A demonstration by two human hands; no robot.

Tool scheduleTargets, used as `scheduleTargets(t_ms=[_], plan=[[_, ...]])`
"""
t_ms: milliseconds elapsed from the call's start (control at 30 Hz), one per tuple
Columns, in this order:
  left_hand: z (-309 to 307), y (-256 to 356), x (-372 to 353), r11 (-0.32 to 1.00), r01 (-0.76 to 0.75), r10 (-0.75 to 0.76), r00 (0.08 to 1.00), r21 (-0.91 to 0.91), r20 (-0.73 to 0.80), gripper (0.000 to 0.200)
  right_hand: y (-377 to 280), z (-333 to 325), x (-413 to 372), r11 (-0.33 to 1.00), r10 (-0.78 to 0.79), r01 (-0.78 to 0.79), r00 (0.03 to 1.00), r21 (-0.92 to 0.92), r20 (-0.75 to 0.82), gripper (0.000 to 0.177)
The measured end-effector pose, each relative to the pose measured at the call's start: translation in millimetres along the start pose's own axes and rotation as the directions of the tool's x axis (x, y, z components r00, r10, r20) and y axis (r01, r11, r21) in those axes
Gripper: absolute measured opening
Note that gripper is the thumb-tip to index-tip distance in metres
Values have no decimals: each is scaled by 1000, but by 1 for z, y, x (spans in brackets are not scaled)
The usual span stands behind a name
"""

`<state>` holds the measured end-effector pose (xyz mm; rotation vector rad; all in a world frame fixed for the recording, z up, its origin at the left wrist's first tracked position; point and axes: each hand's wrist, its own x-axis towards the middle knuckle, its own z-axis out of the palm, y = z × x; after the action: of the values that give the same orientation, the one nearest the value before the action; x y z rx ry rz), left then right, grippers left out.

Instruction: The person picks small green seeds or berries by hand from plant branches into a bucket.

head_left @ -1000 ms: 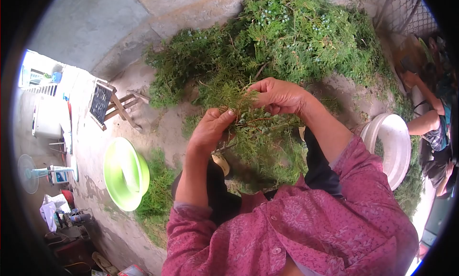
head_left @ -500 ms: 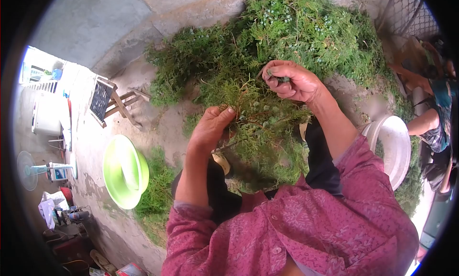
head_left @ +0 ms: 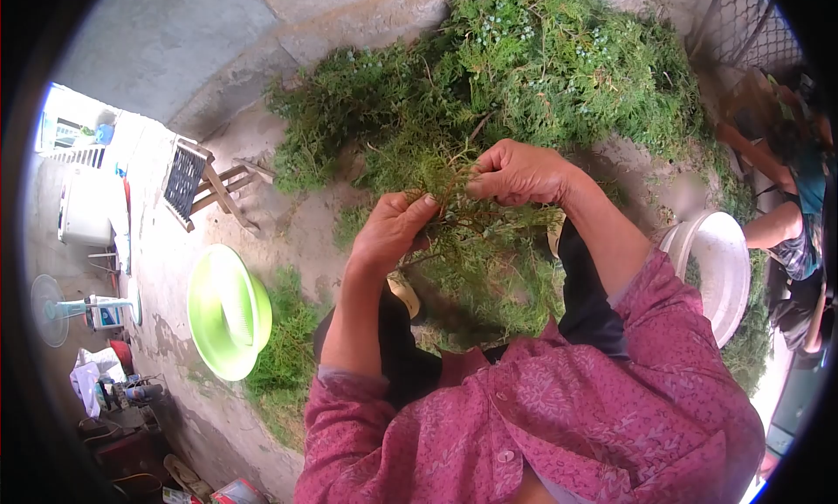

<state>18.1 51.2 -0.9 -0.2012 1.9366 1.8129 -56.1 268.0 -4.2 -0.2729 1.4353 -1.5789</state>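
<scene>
My left hand [head_left: 393,231] grips a leafy evergreen branch [head_left: 463,233] between thumb and fingers, with small round green cones among its sprays. Close beside it, my right hand [head_left: 524,174] is closed, thumb and forefinger pinched at the top of this branch. Green cones showed in its palm half a second ago; the curled fingers now cover them. Beyond both hands lies a big heap of cut evergreen branches [head_left: 559,68], dotted with pale bluish-green cones.
A lime-green basin [head_left: 209,316] stands at the left, near a small folding stool [head_left: 188,185]. At the right is a white tub [head_left: 720,277], with another person [head_left: 781,194] seated beyond it. More cut greenery [head_left: 284,329] lies by the basin. A fan [head_left: 52,312] stands far left.
My right hand has come down and left from above the branch, turning palm down and closing at the sprays. My left hand keeps its hold, nearly still. The other person's arm has shifted slightly.
</scene>
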Motion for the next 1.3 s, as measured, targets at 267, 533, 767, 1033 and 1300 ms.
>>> scheduleTargets(t_ms=[267,533,767,1033,1300], plan=[[3,0,-1,1000,-13,13,999,1,-39,31,-4,3,-4,975,-55,43,997,-218,-49,20],[-1,-4,1,1000,-6,2,993,-26,-116,23,-6,-9,-5,987,-112,126,986,103,-125,12],[1,-4,6,1000,-19,16,981,-14,-192,26,-9,-31,-21,814,-322,308,945,493,-59,19],[14,-1,15,993,31,-52,979,-110,-196,27,-10,7,-9,965,-183,212,966,156,-186,16],[22,-2,20,999,-6,-1,985,-44,-173,35,15,14,10,756,-469,260,855,-600,-221,28]])
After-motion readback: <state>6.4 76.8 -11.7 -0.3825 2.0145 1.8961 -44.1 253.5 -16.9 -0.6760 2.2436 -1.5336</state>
